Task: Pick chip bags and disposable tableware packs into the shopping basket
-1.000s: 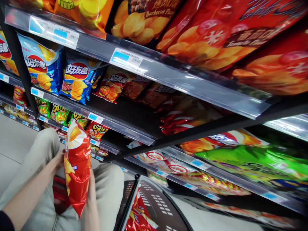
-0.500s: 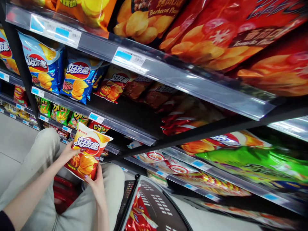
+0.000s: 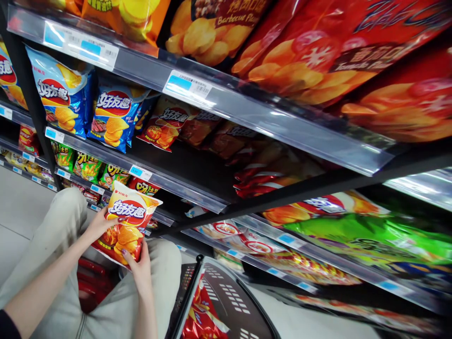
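Note:
A red and white bag of potato chips (image 3: 129,216) is held up over my knees, its printed front facing me. My left hand (image 3: 99,228) grips its left edge, thumb across the front. On the lower right edge, my right hand (image 3: 139,259) is closed with the thumb over the front. The fingers behind the bag are hidden. Beyond it, a similar red chip bag (image 3: 165,125) stands on the middle shelf beside blue chip bags (image 3: 113,113).
A dark shopping basket (image 3: 226,292) with red snack bags (image 3: 203,310) in it stands right of my knee. Big red chip bags (image 3: 339,61) fill the upper shelf (image 3: 141,70). Green snack bags (image 3: 88,165) sit lower left. Something red (image 3: 93,282) shows between my legs.
The chip bag and both hands have shifted very slightly left. My grip on the bag stays the same, and the shelves show only a small camera drift.

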`<state>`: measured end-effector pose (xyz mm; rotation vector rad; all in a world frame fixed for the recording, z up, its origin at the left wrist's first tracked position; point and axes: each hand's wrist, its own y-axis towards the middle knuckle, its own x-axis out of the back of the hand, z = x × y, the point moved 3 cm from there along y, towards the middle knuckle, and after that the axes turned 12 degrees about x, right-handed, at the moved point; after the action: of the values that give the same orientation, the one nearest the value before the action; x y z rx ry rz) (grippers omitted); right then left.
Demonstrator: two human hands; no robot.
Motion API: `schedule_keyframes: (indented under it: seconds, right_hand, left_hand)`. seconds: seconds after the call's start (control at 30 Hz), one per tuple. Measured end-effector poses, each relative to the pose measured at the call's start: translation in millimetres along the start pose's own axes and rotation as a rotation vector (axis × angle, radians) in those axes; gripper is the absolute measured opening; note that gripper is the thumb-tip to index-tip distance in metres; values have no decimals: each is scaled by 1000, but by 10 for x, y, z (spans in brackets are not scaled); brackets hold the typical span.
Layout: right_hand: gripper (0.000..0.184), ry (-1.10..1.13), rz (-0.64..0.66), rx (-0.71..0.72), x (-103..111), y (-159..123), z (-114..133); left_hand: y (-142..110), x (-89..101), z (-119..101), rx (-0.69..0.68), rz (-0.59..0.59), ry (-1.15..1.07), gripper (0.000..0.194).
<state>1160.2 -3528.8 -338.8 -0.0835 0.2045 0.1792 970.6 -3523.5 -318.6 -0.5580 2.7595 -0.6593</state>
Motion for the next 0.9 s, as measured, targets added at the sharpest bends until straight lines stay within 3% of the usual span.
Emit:
schedule_keyframes:
  seconds: [0.13, 0.23, 0.33, 0.5, 0.7, 0.9]
  right_hand:
    - [52, 89, -30, -87, 59, -15, -32]
    - [56, 205, -43, -194, 74, -38, -57]
    - [54, 266, -64, -269, 72, -54, -58]
    - [54, 270, -122, -393, 85, -83, -42]
    - [50, 262, -56, -415, 69, -87, 11]
    - [57, 293, -58, -461, 44, -85, 37]
  left_hand:
    - [-91, -22, -58, 31, 93, 4, 38]
    - [-135, -42, -53, 133, 178, -25, 47]
    - [-127, -33, -24, 209, 162, -49, 54]
    - [-72, -35, 37, 278, 147, -81, 45]
    - [-51, -54, 90, 346, 176, -114, 40]
    - [-101, -82, 38, 394, 171, -87, 51]
